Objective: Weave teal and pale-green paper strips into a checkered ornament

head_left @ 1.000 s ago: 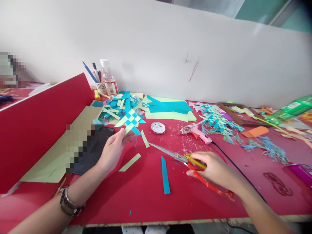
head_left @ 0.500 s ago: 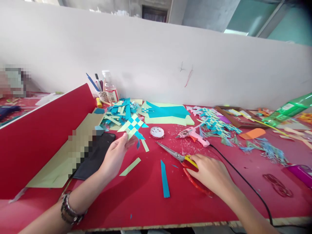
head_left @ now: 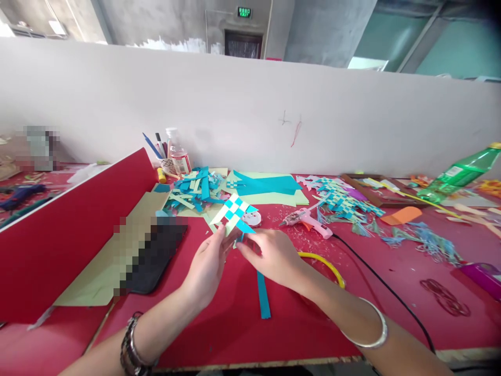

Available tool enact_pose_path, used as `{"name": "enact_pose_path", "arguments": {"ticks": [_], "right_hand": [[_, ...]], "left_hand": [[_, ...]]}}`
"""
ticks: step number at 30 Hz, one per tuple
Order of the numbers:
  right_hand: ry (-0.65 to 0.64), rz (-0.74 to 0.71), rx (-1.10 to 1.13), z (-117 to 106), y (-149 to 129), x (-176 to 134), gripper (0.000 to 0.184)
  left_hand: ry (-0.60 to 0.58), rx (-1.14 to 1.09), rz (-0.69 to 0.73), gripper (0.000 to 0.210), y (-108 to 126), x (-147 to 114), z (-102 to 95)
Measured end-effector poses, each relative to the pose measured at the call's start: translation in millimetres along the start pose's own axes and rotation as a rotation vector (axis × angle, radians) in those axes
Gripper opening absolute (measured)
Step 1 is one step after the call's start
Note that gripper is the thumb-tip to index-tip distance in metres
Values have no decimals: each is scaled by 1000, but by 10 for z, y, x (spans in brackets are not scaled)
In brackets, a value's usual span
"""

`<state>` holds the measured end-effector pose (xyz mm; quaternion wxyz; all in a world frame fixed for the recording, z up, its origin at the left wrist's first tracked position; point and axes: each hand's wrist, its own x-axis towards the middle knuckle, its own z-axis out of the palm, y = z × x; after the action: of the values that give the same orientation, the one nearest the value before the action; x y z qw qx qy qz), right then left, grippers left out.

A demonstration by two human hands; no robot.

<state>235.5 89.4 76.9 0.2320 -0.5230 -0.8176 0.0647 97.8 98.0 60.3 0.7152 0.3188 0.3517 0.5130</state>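
Note:
Between thumb and fingers, my left hand [head_left: 209, 263] grips a small woven paper piece [head_left: 235, 210], a blue and pale yellow checker with strip ends sticking out. My right hand [head_left: 274, 257] is closed at the piece's lower right, its fingertips on a blue strip end; the exact pinch is partly hidden. Below my hands, a loose blue paper strip [head_left: 263, 297] lies on the red table. The scissors lie under my right forearm, with only the yellow handle [head_left: 326, 265] showing clearly.
A pink glue gun [head_left: 313, 222] with a black cord lies to the right, near woven pieces [head_left: 340, 201]. Behind are cut strips [head_left: 195, 190] and paper sheets [head_left: 270, 185]. A red divider [head_left: 78, 235] stands left, beside a black flat object [head_left: 160, 261]. A green bottle [head_left: 457, 177] leans at far right.
My right hand has left the scissors and moved left to the woven piece. My left hand with the piece has shifted slightly right. The view has tilted up a little.

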Motion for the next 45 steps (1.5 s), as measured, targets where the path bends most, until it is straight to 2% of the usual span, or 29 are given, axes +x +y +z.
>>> {"name": "enact_pose_path", "arguments": {"ticks": [3,6,10,13,18,22,23,25,27,29,31,33,36,40,42,45], "right_hand": [[46,-8,-53,35,3,47,30],[74,-18,-38,38,14,51,27],[16,-27,75,15,4,20,26],[-110,-39,199,-10,9,-26,29],[-398,-39,326,-73,207,-91,30],[-661,43,345,-88,438,-100,28],[-663,58,288,-83,475,-105,26],[-563,53,148,-67,513,-125,24],[-498,-41,69,-46,521,-151,50],[-578,-174,62,-11,520,-164,80],[-690,-248,71,44,524,-149,92],[-737,-243,79,121,532,-102,92],[-718,-225,75,262,529,6,89],[-600,-244,53,465,451,140,85],[-544,-209,56,559,391,178,87],[-477,-175,38,665,313,204,78]], "left_hand": [[-12,5,60,28,-17,22,1],[-42,117,118,29,-4,49,-15],[-118,268,149,30,48,68,-30],[-120,290,178,30,92,106,-72],[57,366,281,28,262,208,-265],[191,608,279,28,429,164,-375],[198,661,271,29,451,142,-386],[194,727,261,29,469,111,-400],[202,754,269,29,465,115,-427],[219,763,279,29,456,157,-481],[231,767,293,30,449,223,-556],[238,762,307,32,437,290,-634],[250,722,324,34,404,354,-711],[208,659,310,33,356,350,-717],[188,645,304,33,345,327,-702],[188,656,313,32,346,298,-691]]}}
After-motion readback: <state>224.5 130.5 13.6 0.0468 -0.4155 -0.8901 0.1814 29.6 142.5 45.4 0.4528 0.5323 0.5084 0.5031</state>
